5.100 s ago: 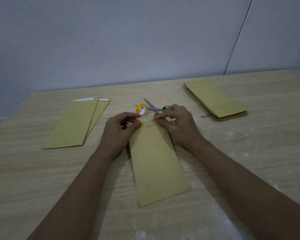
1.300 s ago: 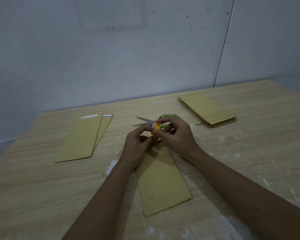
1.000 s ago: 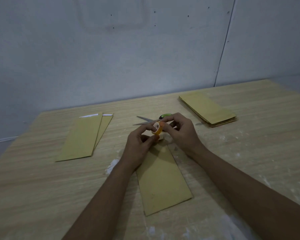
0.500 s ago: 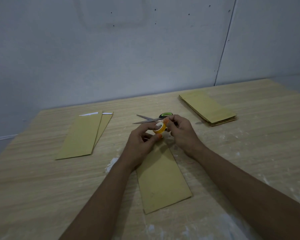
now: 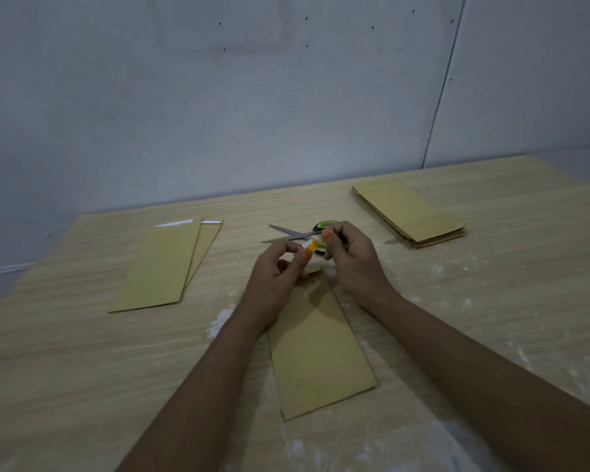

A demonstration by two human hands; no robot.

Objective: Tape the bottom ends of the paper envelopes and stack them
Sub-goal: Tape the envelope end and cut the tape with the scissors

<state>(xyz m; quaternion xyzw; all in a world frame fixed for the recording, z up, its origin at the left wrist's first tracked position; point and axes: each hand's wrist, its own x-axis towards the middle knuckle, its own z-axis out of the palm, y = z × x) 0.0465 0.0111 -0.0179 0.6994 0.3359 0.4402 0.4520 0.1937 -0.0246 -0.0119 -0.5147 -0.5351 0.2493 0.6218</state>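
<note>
A brown paper envelope point(image 5: 315, 349) lies lengthwise on the wooden table point(image 5: 82, 369) in front of me. Above its far end my left hand point(image 5: 276, 270) holds a small yellow tape roll point(image 5: 311, 246) between thumb and fingers. My right hand point(image 5: 351, 257) is right beside it, thumb and forefinger pinched together at the roll; the tape end itself is too small to make out. Two envelopes point(image 5: 166, 267) with white strips at their far ends lie overlapped at the left. A stack of several envelopes point(image 5: 409, 212) sits at the far right.
Scissors point(image 5: 295, 233) with green-black handles lie open just beyond my hands. White powdery smears point(image 5: 218, 323) mark the tabletop near the envelope and along the right side. A grey wall point(image 5: 252, 97) stands behind the table's far edge.
Five seconds ago both hands pressed on the envelope's far end with the roll on the table. Since then the left hand picked up the roll, and the right hand's fingers have been working at it.
</note>
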